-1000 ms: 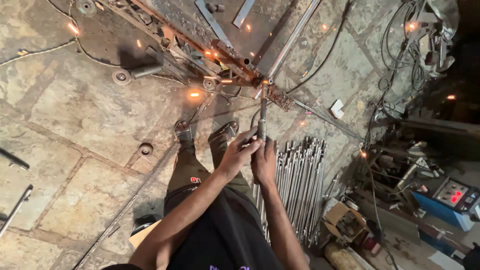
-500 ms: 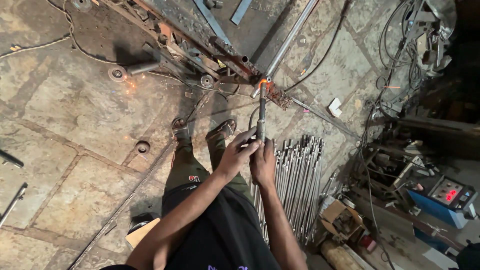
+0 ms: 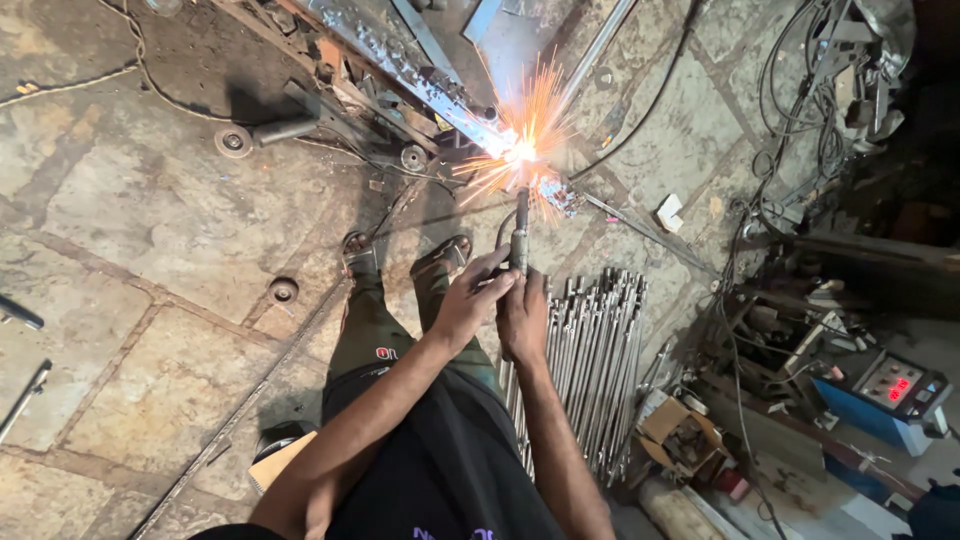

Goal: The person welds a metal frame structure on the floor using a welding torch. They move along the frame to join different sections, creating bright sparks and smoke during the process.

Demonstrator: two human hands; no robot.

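We are gripping the welding torch (image 3: 520,240) with left hand (image 3: 470,300) and right hand (image 3: 524,318), fingers clenched around it, sparking against the metal frame (image 3: 400,55) on the floor beside the steel rods (image 3: 590,360), steadiness being needed onward.

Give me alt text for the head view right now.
Seen from above, a person's left hand and right hand grip a welding torch whose tip throws bright sparks against a long metal frame on a stone floor. A bundle of steel rods lies beside their right leg.
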